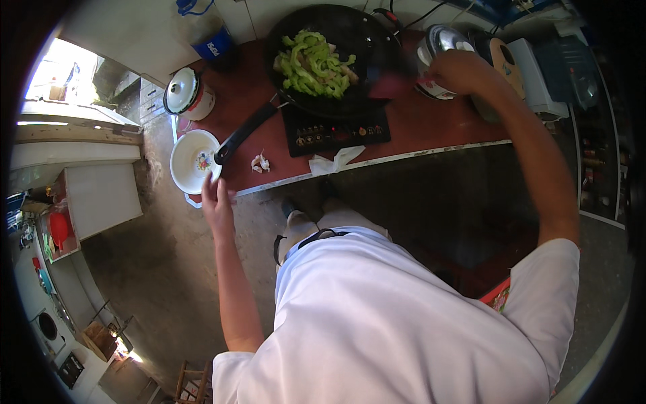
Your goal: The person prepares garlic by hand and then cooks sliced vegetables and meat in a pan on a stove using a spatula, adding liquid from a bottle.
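Observation:
In my right hand (456, 70) is the handle of a red spatula (388, 87), whose motion-blurred head is over the right side of a black wok (371, 60). Green slices that look like bitter melon (313, 63), mixed with pale pieces, lie in the wok. An induction cooker (337, 134) with lit controls is under it. My left hand (218, 204) has its fingers apart at the near rim of a white bowl (189, 161); whether they touch it is unclear. The bowl's inside bears a flower print. The wok's long black handle (247, 131) reaches over the bowl's right edge.
Garlic cloves (261, 162) and a crumpled white tissue (335, 160) lie near the red counter's (429, 129) front edge. Lidded enamel pots stand at left (189, 93) and right (429, 55). Behind the left pot is a large bottle (212, 43). A wooden board (507, 63) leans at right.

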### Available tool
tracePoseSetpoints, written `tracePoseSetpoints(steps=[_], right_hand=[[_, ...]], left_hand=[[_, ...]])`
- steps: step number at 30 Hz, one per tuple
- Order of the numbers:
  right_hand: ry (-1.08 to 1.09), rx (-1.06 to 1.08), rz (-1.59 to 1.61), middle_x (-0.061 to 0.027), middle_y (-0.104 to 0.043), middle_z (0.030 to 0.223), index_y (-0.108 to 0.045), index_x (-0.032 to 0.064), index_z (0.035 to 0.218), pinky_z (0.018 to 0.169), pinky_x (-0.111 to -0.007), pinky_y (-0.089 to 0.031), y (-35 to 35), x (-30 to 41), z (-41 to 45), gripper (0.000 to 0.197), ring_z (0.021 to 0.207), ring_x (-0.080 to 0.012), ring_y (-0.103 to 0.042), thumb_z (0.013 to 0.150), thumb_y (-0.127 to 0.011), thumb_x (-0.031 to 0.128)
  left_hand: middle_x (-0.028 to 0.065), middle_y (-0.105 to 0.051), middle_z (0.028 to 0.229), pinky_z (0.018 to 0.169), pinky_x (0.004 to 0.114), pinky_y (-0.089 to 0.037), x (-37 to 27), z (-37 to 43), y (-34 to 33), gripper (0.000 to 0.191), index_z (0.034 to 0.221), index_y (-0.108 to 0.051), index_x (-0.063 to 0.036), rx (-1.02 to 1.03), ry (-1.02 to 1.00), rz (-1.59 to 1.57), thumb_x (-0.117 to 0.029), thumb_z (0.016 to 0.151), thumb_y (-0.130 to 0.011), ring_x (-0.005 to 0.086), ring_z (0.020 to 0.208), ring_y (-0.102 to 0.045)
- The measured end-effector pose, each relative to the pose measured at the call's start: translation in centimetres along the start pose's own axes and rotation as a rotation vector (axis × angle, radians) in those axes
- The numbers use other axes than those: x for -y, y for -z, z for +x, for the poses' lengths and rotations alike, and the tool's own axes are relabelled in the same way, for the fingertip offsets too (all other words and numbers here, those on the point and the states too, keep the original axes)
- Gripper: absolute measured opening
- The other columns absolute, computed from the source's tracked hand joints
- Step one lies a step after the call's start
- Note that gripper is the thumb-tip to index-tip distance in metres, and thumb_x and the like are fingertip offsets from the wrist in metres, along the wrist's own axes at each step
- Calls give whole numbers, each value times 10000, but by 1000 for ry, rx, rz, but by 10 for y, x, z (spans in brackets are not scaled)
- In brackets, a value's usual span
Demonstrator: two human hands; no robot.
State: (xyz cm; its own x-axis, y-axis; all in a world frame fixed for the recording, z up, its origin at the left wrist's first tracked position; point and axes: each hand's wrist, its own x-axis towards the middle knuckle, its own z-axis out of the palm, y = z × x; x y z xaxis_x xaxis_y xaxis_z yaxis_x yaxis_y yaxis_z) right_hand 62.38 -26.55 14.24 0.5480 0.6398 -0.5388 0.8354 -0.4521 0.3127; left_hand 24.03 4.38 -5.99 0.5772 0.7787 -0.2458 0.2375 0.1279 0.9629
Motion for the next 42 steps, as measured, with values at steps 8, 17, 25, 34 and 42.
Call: tracePoseSetpoints(steps=[8, 17, 25, 34, 42], right_hand=[[-33, -268, 275, -174, -671, 927, -679, 60, 938, 760, -447, -517, -35, 49, 95, 233, 910, -351, -645, 835, -489, 147], [1, -78, 353, -156, -666, 904, -649, 35, 1060, 764, -399, -500, 43, 52, -4, 271, 861, -305, -642, 874, -512, 176], [179, -12, 555, -199, -656, 932, -646, 33, 1062, 778, -423, -493, -15, 90, 55, 291, 852, -360, -634, 859, -494, 175], [-193, -370, 582, -228, -651, 919, -679, 35, 947, 804, -453, -499, -14, 99, 96, 248, 899, -387, -630, 823, -484, 125], [-40, -65, 389, -169, -658, 984, -675, 56, 1021, 817, -417, -479, 17, 45, 6, 261, 906, -347, -618, 850, -525, 183]], left_hand=[[66, -591, 1021, 486, 252, -463, 180, -110, 97, 386, 1231, -523, -23, 155, 592, 240, -217, 904, -590, 140, 612, -588], [100, -600, 1012, 494, 330, -537, 268, -184, 190, 366, 1200, -530, -25, 62, 1035, 142, -220, 892, -575, 204, 617, -620], [79, -572, 1027, 528, 296, -519, 220, -133, 188, 343, 1194, -534, -41, -20, 915, 40, -219, 903, -572, 191, 649, -608], [83, -572, 1064, 539, 299, -514, 206, -115, 200, 364, 1210, -530, -36, -2, 884, 58, -245, 914, -567, 206, 668, -615], [102, -569, 1100, 535, 299, -516, 229, -133, 198, 383, 1225, -521, -38, 34, 958, 69, -253, 912, -569, 217, 680, -622]])
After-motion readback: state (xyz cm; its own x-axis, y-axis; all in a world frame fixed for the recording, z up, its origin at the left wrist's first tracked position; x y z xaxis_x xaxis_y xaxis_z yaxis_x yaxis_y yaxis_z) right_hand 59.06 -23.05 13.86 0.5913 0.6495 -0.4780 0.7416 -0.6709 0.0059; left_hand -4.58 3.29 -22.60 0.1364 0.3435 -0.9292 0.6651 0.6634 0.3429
